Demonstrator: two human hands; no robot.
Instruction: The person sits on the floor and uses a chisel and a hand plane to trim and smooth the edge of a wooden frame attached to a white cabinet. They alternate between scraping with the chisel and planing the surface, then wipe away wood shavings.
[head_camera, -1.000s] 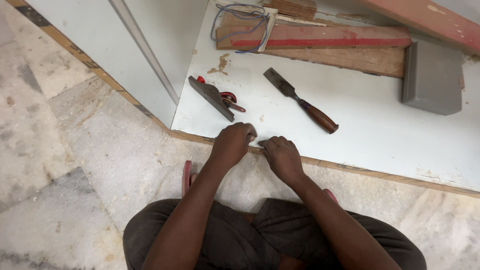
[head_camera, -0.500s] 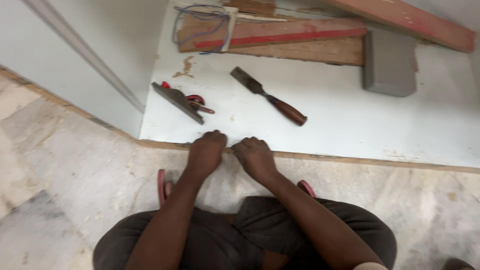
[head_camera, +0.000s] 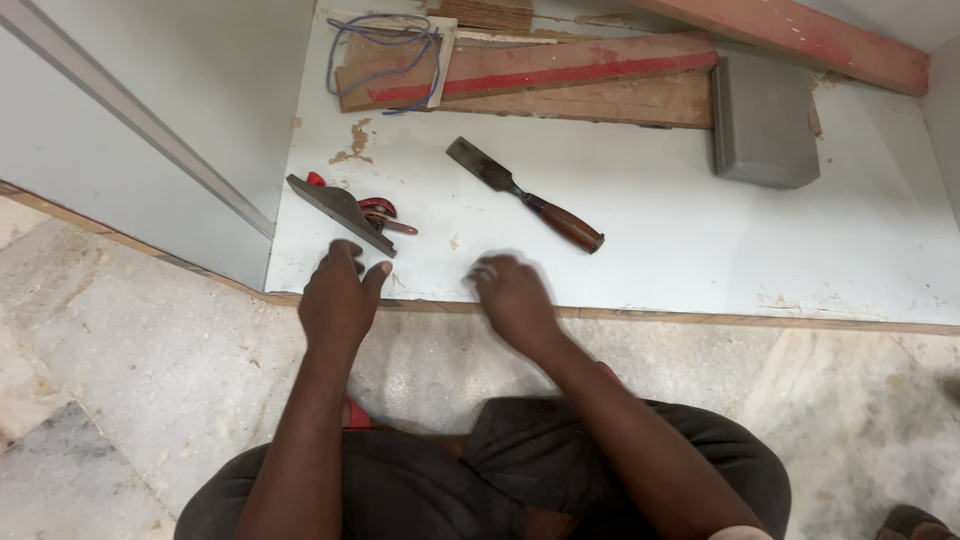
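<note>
Left hand (head_camera: 338, 300) rests open at the near edge of the pale grey laminate board (head_camera: 700, 240) lying on the floor, fingertips just beside the small metal hand plane with red fittings (head_camera: 345, 212); it grips nothing. Right hand (head_camera: 512, 297) is blurred, loosely curled on the same edge; its hold cannot be told. Wooden-handled steel chisel (head_camera: 525, 195) lies beyond, apart from both hands.

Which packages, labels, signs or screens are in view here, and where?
None in view: no package, label, sign or screen.
Only loose tools and stock lie on the white panel: a small hand plane by the left hand, a wooden-handled chisel beyond the right hand, and a plain grey block.
</note>
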